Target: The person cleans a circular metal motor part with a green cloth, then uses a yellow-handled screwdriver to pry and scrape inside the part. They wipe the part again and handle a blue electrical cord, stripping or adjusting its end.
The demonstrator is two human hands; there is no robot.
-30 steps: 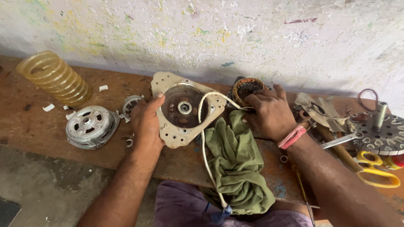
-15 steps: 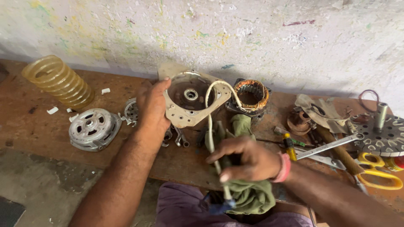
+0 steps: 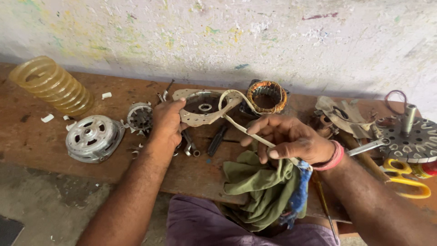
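Bare forearms, pink band on right wrist, purple garment over lap

Worn metal, cloth and wood on a scuffed surface

The motor end plate looks like dull, grimy cast metal; its white cable is matt plastic sheath. The round cover is pale, matt aluminium-like metal. The stator shows glossy copper windings. The olive rag is soft, crumpled cloth. The surface is rough, stained wood; the ribbed hose is translucent glossy plastic.
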